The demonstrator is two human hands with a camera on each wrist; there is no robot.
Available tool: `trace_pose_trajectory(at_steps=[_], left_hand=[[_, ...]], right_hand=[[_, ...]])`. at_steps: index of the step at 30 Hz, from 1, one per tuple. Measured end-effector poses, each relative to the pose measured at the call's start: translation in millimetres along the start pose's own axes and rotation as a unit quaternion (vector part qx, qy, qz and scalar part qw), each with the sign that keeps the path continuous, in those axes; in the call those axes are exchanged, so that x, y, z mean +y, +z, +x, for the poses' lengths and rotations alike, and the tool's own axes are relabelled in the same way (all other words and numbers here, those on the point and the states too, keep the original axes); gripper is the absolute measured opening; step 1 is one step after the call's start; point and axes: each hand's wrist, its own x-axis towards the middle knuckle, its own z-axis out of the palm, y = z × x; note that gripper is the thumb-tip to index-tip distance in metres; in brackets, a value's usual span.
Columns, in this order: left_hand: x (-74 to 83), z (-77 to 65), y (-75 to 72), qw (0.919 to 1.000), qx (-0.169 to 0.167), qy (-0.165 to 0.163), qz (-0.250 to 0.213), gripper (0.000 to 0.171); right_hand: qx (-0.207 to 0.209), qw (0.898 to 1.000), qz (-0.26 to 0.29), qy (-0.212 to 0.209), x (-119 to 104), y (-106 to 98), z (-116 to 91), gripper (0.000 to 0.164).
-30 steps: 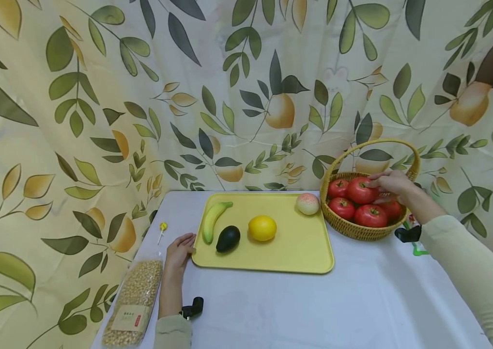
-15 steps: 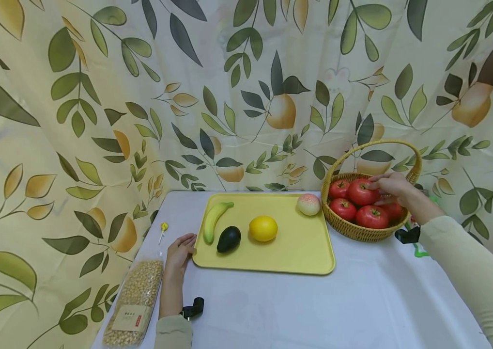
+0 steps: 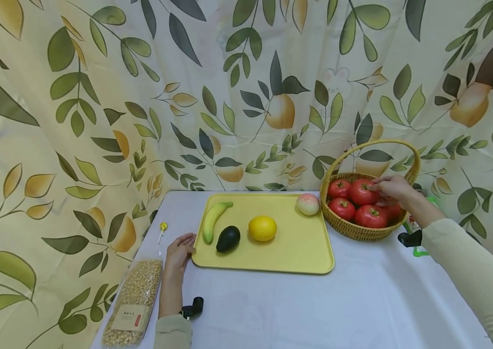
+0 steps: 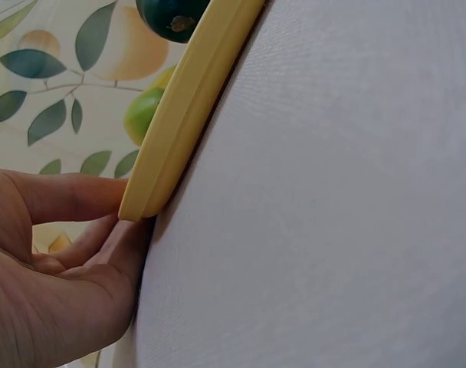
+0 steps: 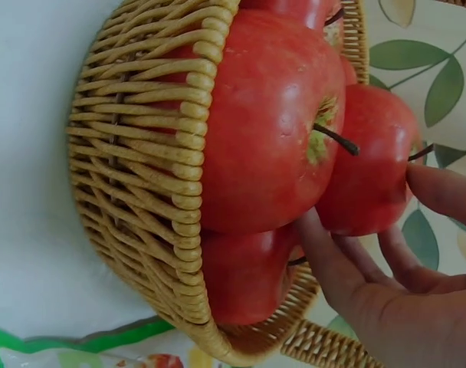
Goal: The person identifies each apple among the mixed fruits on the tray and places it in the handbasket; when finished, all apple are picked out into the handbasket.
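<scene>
In the head view my right hand [image 3: 392, 189] reaches into a wicker basket [image 3: 360, 233] of red apples. It grips the upper apple [image 3: 362, 192]; the right wrist view has fingers on both sides of that apple [image 5: 371, 153], which sits among the others. My left hand [image 3: 180, 249] is at the left edge of a yellow tray [image 3: 290, 252]. Up close, its fingers pinch the tray's rim [image 4: 183, 115] from above and below. A banana [image 3: 214, 220], an avocado [image 3: 228, 239], a lemon [image 3: 262, 228] and a peach [image 3: 307, 204] lie on the tray.
A bag of pale yellow kernels [image 3: 135, 295] lies by the table's left edge, below a yellow lollipop [image 3: 163, 227]. Partly hidden behind the basket and right arm is a green-edged package [image 3: 421, 251]. A leaf-patterned curtain [image 3: 246, 97] hangs at the back.
My right hand and wrist have shifted slightly to the right and toward me, fingers still at the upper apple. The left hand and the tray stay where they were.
</scene>
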Motion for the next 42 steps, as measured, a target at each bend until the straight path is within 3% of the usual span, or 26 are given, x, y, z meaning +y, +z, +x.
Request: trace_pose_trajectory(at_steps=[9, 17, 24, 30, 37, 42], left_hand=[[2.7, -1.2, 4.3, 1.0, -0.005, -0.003, 0.0, 0.066], [11.1, -0.5, 10.5, 0.9962, 0.001, 0.017, 0.086, 0.067], [21.6, -4.7, 13.2, 0.9929, -0.004, 0.028, 0.116, 0.061], [38.6, -9.7, 12.5, 0.9797, -0.008, 0.059, 0.191, 0.051], [64.1, -13.1, 18.5, 0.9777, -0.033, 0.082, 0.191, 0.051], [84.2, -13.1, 29.9, 0.9723, -0.033, 0.103, 0.207, 0.048]], right_hand=[[0.0, 1.0, 0.008, 0.004, -2.5, -6.0, -8.4, 0.062], [0.002, 1.0, 0.0, -0.018, -6.3, -12.5, -21.9, 0.058], [0.011, 1.0, -0.004, -0.019, -10.2, -8.6, -34.5, 0.057], [0.002, 0.999, -0.021, -0.03, -12.6, -2.4, -48.5, 0.059], [0.003, 0.998, 0.021, -0.051, -15.3, -1.0, -61.5, 0.063], [0.029, 0.998, 0.015, -0.057, -21.8, 6.8, -71.5, 0.066]])
